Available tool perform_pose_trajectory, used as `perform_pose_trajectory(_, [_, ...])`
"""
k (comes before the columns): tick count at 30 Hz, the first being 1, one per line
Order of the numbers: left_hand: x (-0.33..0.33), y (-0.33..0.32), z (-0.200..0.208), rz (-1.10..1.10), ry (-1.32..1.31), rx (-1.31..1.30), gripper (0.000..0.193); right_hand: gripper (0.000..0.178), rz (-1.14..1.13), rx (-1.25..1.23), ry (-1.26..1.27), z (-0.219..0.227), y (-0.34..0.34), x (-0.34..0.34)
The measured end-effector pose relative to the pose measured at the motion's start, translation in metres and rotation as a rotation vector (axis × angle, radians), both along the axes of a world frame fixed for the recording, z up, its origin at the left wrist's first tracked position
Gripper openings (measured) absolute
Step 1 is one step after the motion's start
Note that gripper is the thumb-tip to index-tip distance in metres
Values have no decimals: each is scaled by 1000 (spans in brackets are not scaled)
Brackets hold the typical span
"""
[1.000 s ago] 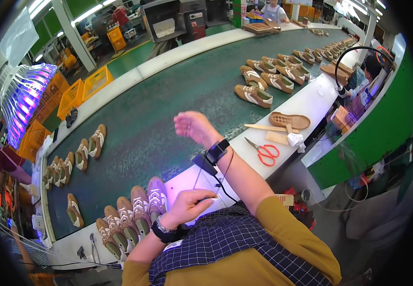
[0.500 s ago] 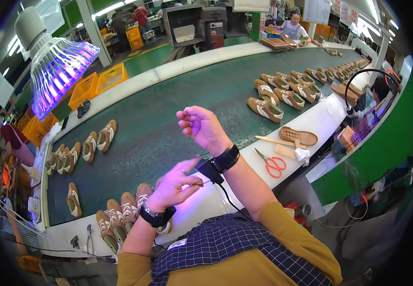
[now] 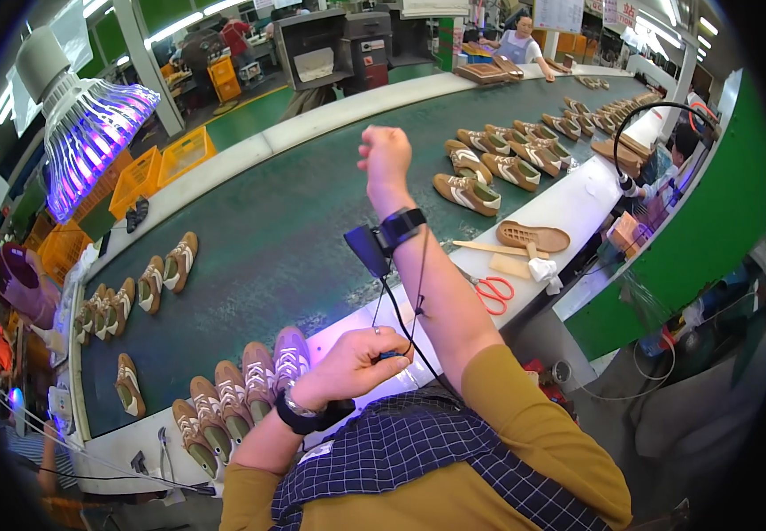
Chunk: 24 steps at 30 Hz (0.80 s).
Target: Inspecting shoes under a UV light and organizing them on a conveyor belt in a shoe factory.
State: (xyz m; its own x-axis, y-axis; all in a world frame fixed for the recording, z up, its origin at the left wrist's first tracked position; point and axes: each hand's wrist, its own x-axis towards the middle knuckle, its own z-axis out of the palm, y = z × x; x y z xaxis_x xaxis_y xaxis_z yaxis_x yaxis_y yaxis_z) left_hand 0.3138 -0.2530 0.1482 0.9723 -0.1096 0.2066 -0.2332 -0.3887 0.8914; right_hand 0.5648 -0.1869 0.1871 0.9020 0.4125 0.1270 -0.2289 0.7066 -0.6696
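My right arm reaches over the green belt, its hand (image 3: 386, 164) raised and curled into a loose fist, with nothing visible inside. A black wrist strap (image 3: 401, 228) with a dark box-shaped unit (image 3: 366, 250) sits on that wrist. Below the forearm, my left hand (image 3: 361, 358) is closed. Its fingers pinch a thin dark cord (image 3: 422, 274) that runs down from the strap along the forearm; a bit of blue shows between the fingertips. A thicker black cable (image 3: 398, 314) hangs from the unit. Brown lace-up sneakers (image 3: 237, 389) stand in a row beside my left hand.
Red-handled scissors (image 3: 494, 295), a shoe sole (image 3: 533, 236) and a wooden stick (image 3: 487, 249) lie on the white ledge. More sneakers (image 3: 467, 194) line the belt (image 3: 312, 208). A lit purple lamp (image 3: 100, 133) hangs at left. A co-worker (image 3: 519, 44) sits across the belt.
My right hand has risen and curled tighter. My left hand has dropped away from the wrist unit toward me, drawing the cord down. The whole view has shifted slightly.
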Motion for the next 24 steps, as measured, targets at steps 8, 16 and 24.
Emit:
perform_pose_trajectory(8, [93,0,0,35,-45,-415,12,22,-463,-1151,-1452,-109,35,-59])
perform_pose_trajectory(16, [99,67,-3,253,384,-706,10,62,-139,-1182,-1609,-167,58,-103])
perform_pose_trajectory(24, [97,-33,-5,-262,202,-624,8,26,371,-1265,-1416,-140,42,-97])
